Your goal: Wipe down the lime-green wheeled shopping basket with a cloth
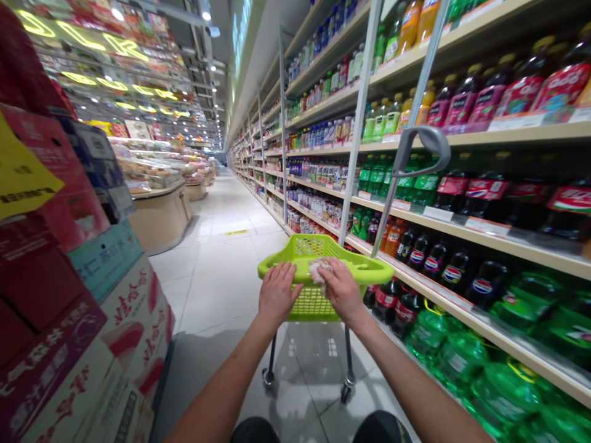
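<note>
A lime-green plastic shopping cart [323, 237] stands in front of me in the aisle, its basket on thin metal legs with casters. My left hand [277, 295] lies over the left part of its handle, fingers hooked across the top and thumb pointing inward. Pinched in my right hand [342, 292] is a crumpled white tissue or cloth [318, 271], pressed to the handle right of the middle. Part of the tissue is hidden under the fingers. The cart's basket floor is mostly out of sight behind the handle.
Shelves [462, 215] of bottled drinks run along the right, with a slanted metal pole and grey handle [422, 151] jutting near the cart. Stacked drink cartons [124, 314] crowd the left. Farther on stands a rounded display counter [161, 215]. A tiled aisle [226, 209] leads away.
</note>
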`<state>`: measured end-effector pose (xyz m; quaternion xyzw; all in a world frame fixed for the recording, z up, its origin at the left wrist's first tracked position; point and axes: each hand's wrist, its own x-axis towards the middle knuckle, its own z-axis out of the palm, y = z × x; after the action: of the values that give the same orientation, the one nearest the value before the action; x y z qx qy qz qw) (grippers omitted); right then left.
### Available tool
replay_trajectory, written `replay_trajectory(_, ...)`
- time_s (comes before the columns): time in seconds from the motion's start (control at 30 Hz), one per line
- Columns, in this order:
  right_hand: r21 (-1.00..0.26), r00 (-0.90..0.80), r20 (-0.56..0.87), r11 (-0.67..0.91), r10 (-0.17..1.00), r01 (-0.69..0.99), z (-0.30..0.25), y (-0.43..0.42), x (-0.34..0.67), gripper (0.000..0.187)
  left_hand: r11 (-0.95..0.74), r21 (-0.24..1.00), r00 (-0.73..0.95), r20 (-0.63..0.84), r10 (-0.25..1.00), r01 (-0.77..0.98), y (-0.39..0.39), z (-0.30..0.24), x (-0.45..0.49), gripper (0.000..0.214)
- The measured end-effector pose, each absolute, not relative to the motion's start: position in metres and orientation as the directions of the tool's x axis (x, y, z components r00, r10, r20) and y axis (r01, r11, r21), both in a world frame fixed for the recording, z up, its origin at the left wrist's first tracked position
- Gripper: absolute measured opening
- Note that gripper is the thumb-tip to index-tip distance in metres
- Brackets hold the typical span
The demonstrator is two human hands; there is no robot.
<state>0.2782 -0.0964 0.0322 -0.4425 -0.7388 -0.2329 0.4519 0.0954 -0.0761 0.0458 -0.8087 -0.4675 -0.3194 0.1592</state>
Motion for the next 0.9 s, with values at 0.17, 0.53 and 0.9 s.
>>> replay_trajectory(0.17,-0.191,0.036,0.894,0.306,0.447,0.933,0.024,-0.107,0.337,0.037,-0.51,0.088,0.329,0.668,0.667,0.855,-0.073,0.043,0.096,0.04)
replay_trajectory(0.53,0.0,-0.23,0.827,0.408,0.514,0.913,0.036,-0.093,0.254,0.032,-0.528,0.124,0.342,0.635,0.693,0.84,-0.078,0.04,0.108,0.045)
replay_trajectory(0.9,-0.007,-0.106,0.939,0.329,0.326,0.944,0.014,-0.085,0.339,0.04,-0.537,0.237,0.32,0.588,0.742,0.809,-0.076,0.046,0.108,0.053)
